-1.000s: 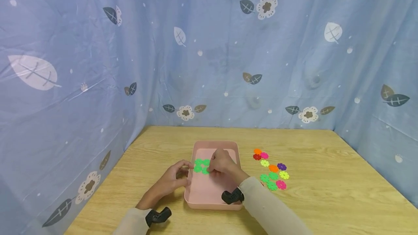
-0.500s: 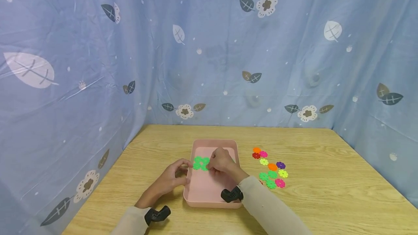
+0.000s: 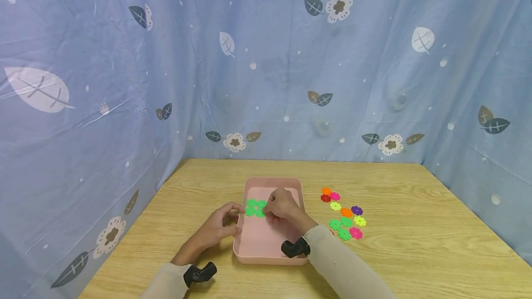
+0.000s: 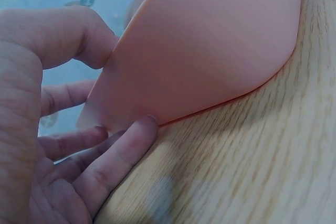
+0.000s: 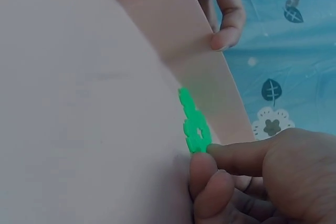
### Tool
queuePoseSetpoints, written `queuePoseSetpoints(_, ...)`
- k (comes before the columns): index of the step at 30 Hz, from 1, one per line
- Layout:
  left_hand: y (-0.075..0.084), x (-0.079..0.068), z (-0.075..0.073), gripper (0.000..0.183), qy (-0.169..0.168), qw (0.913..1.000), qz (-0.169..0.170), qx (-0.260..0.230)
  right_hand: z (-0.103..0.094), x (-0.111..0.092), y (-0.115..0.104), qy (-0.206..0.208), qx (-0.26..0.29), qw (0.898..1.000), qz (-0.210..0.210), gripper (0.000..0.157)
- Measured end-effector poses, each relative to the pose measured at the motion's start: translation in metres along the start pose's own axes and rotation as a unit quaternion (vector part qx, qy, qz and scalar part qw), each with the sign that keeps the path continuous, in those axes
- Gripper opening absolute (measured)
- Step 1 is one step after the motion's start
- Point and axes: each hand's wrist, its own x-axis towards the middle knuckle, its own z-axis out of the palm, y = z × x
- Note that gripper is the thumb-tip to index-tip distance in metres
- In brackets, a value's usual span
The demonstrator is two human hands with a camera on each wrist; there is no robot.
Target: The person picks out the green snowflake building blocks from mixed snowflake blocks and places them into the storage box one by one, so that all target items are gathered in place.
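In the head view my right hand [image 3: 282,204] is over the pink tray [image 3: 270,260]. Its thumb and finger pinch the edge of a joined group of green snowflake discs [image 3: 251,212], partly hidden behind my fingers. The right wrist view shows these green discs [image 5: 198,129] edge-on, linked together, close to the tray's wall. My left hand [image 3: 220,223] holds the tray's left side. Seen from the left wrist, one curled digit touches the tray's rim, and a fingertip [image 4: 144,129] presses low on the outer wall [image 4: 205,51].
Right of the tray, several loose snowflake discs lie on the wooden table [image 3: 415,243]: a purple one [image 3: 356,210], pink [image 3: 355,233], orange, yellow, red and green [image 3: 344,234]. My right forearm partly covers a red one. A blue patterned curtain [image 3: 274,82] stands behind and at both sides.
The head view has shifted very slightly. The green group shows slightly flatter and a little more to the left; both hands keep nearly the same places.
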Motion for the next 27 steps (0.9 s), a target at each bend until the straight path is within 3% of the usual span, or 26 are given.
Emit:
queuePoseSetpoints(11,0.001,0.0,0.0,0.043,-0.001,1.0,-0.002,0.003,-0.011,-0.004,0.001,0.001,0.028,1.0,-0.007,0.013)
queuePoseSetpoints(19,0.002,-0.001,0.001,0.045,0.004,0.9999,-0.012,0.009,-0.032,-0.016,0.0,0.008,0.059,0.993,-0.098,0.014)
queuePoseSetpoints(27,0.003,-0.001,0.001,0.045,0.005,0.9999,-0.012,0.007,-0.053,-0.031,0.003,0.029,0.06,0.996,-0.063,0.011)
